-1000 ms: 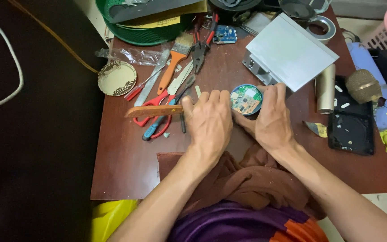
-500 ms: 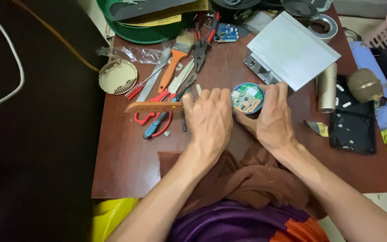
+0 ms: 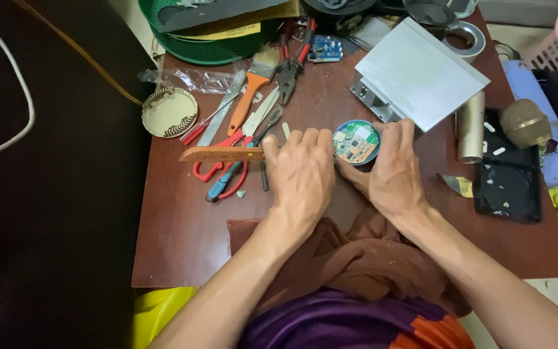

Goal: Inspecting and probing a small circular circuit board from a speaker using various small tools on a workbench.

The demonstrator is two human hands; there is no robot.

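Your left hand [image 3: 301, 178] lies palm down, fingers extended forward; your right hand [image 3: 392, 171] sits just beside it, fingers curled, forearms converging.

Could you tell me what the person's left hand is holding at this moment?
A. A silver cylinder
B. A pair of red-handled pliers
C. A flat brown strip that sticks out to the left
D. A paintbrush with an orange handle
C: the left hand grips one end of the flat brown strip, which juts out leftward over the red scissors, while the right hand steadies the round circuit-board part.
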